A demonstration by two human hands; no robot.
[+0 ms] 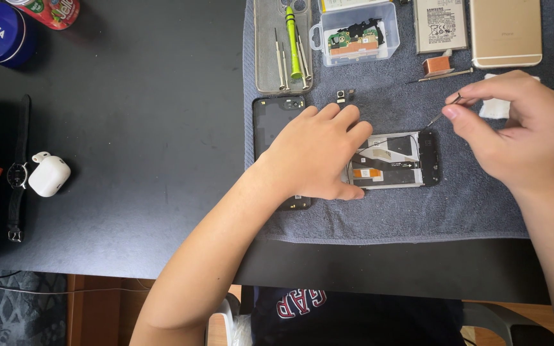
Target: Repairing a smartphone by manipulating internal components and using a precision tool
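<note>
Tweezers (444,111), seemingly, are pinched in the closed right hand (520,128), tips angled down-left toward the opened phone (392,160). The phone's long axis runs along the counter's (129,128) near edge; the left hand (318,154) is pressed flat, open, on it.

Left hand (318,154) laid flat, palm down, fingers stretched forward and a little spread, thumb low on the right side. Left forearm rising from bottom left, bare, slanted toward upper right. Right hand (520,131) raised, fingers curled inward, thumb and index fingertip pressed together in a pinch. Right forearm entering from lower right edge, wrist slightly bent to the left.
</note>
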